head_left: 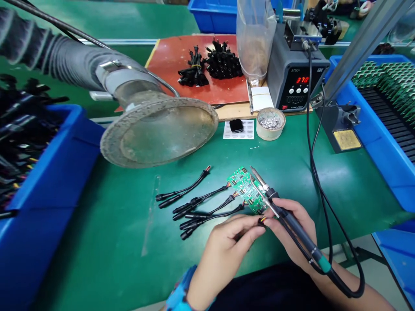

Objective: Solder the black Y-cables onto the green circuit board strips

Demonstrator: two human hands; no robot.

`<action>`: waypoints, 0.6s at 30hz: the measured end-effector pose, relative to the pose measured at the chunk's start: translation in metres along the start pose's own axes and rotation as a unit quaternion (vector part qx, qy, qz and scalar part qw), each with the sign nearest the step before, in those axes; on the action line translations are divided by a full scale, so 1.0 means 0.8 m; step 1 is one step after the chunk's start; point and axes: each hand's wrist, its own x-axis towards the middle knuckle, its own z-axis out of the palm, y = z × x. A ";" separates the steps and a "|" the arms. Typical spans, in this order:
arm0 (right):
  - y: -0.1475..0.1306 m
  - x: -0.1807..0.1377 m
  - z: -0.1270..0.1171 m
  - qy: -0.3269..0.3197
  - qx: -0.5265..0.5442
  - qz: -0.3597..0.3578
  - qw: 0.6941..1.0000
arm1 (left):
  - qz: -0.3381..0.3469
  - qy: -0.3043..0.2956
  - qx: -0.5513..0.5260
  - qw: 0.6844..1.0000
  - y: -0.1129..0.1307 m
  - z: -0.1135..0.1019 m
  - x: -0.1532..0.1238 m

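Observation:
A small green circuit board lies on the green mat with several black cables attached along its left edge. My right hand grips a black soldering iron, its tip over the board's top. A thin solder wire runs along the iron, held by the same hand. My left hand is closed in a pinch on a black cable end with coloured wires, just below the board and touching my right hand's fingers.
A fume extractor hood hangs over the mat at left. Blue bins stand at left and right. A soldering station reading 370, a tip-cleaner tin, an iron stand and a red board with cable bundles sit behind.

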 end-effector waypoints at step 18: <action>0.005 -0.001 0.017 0.041 0.007 0.084 0.996 | -0.134 0.077 -0.276 0.949 -0.007 0.022 -0.003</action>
